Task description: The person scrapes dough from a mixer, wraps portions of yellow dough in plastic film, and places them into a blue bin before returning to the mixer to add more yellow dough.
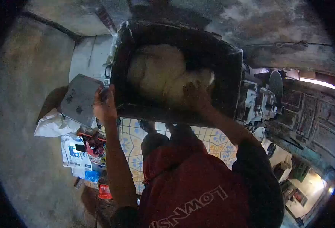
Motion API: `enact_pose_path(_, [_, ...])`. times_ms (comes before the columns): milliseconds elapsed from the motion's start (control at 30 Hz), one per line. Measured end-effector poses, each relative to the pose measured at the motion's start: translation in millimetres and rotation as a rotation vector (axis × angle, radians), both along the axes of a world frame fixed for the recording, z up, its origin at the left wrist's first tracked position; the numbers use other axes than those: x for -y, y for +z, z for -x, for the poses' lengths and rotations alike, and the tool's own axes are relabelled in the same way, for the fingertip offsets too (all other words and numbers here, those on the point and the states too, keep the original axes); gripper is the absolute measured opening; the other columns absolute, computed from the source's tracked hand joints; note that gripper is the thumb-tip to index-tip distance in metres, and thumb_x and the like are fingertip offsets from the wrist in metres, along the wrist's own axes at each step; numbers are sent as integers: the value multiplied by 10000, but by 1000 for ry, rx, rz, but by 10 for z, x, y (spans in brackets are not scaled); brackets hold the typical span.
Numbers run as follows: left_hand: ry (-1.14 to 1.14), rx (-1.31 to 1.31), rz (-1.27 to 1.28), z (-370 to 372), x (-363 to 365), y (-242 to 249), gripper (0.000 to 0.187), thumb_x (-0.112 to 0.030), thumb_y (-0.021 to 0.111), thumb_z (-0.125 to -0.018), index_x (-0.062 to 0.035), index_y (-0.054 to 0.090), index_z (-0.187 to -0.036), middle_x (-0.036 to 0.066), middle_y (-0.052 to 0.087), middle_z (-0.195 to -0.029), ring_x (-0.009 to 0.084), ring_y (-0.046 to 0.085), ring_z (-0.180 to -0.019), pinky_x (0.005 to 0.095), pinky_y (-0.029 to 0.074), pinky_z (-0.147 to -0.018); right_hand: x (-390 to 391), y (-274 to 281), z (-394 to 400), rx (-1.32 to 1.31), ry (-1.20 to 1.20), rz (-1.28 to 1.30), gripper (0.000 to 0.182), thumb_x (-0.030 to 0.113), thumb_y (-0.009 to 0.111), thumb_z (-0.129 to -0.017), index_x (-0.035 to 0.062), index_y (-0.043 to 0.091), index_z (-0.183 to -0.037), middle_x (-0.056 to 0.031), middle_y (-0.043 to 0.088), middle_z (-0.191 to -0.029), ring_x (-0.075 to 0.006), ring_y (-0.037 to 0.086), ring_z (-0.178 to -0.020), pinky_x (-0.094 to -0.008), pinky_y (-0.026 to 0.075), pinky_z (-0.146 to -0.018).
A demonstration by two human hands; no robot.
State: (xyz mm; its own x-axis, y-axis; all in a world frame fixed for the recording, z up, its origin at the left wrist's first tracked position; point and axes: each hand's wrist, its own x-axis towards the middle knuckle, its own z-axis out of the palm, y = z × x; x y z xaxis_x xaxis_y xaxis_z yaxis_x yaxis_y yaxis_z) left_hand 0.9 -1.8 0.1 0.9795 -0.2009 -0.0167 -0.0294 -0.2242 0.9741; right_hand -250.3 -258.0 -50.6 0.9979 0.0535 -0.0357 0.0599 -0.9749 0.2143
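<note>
A large pale mass of dough (156, 72) lies in a dark, deep trough (228, 95) that looks like a mixing machine's bowl. My right hand (197, 97) reaches over the near wall into the trough. Its fingers are bent and pressed into the dough's near right part, with the tips partly hidden in shadow. Outside the trough's left front corner, my left hand (106, 108) points upward. Its thumb and fingers close around a dark rounded fitting (105, 94) at that corner.
Metal machinery with a round disc (276, 85) juts out on the right. A grey metal plate (80, 100) slants beside the trough's left. Below it lie a white printed sack (74, 152) and several plastic packets. Patterned floor tiles (131, 135) show near my legs.
</note>
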Motion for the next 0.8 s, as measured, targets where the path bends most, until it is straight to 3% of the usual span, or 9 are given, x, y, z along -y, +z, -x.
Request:
enact_pose_path(67, [17, 24, -225, -8, -23, 16, 363, -221, 747, -822, -3, 631, -1087, 126, 699, -961, 177, 645, -860, 315, 496, -753, 7, 155, 82, -164, -63, -70, 269, 162, 517, -861, 53, 634, -1077, -160, 627, -1109, -353, 620, -949, -454, 488, -865])
enact_pose_path(167, [32, -6, -335, -5, 44, 110, 377, -227, 752, -817, -6, 632, -1097, 126, 697, -969, 177, 644, -864, 321, 497, -753, 309, 923, -108, -361, -472, -585, 311, 194, 551, -856, 65, 610, -1133, -153, 655, -1027, -320, 639, -966, -444, 492, -867])
enact_pose_path(233, [22, 1, -294, -18, 14, 40, 388, -230, 754, -814, -7, 632, -1107, 128, 697, -965, 180, 646, -859, 325, 498, -757, 535, 972, 94, -69, -565, -501, 272, 244, 561, -871, 85, 632, -1080, -147, 657, -976, -313, 646, -935, -423, 508, -831])
enact_pose_path(333, [5, 46, -228, -55, -61, -157, 400, -234, 755, -813, -12, 633, -1121, 131, 700, -949, 186, 650, -840, 325, 498, -763, 764, 1105, 258, -38, -498, -400, 226, 259, 558, -886, 68, 630, -981, -146, 634, -963, -301, 640, -922, -407, 521, -769])
enact_pose_path(433, [27, 18, -246, -10, 8, 3, 400, -232, 754, -813, -17, 634, -1128, 130, 702, -941, 190, 655, -831, 318, 498, -765, 668, 1154, 293, -191, -670, -486, 264, 289, 524, -928, 70, 606, -1051, -167, 649, -954, -345, 652, -849, -453, 519, -737])
enact_pose_path(533, [-4, 20, -163, -79, -96, -155, 403, -225, 751, -813, -21, 630, -1138, 130, 703, -956, 193, 661, -842, 308, 499, -766, 525, 849, 425, -106, -547, -514, 278, 307, 513, -933, 77, 588, -1070, -169, 649, -952, -350, 649, -847, -465, 517, -705])
enact_pose_path(667, [-20, 4, -67, -96, -114, -246, 405, -218, 745, -818, -14, 623, -1145, 133, 703, -969, 188, 663, -858, 304, 499, -767, 366, 688, 311, -250, -529, -531, 259, 303, 550, -910, 67, 637, -971, -152, 641, -901, -339, 640, -824, -444, 512, -717])
enact_pose_path(800, [-46, -105, -360, -14, 63, 203, 347, -50, 619, -899, 54, 514, -1212, 200, 625, -1099, 244, 612, -1048, 311, 479, -922, 418, 706, 218, -242, -497, -538, 240, 277, 521, -926, 85, 607, -1042, -150, 642, -970, -354, 649, -825, -476, 517, -711])
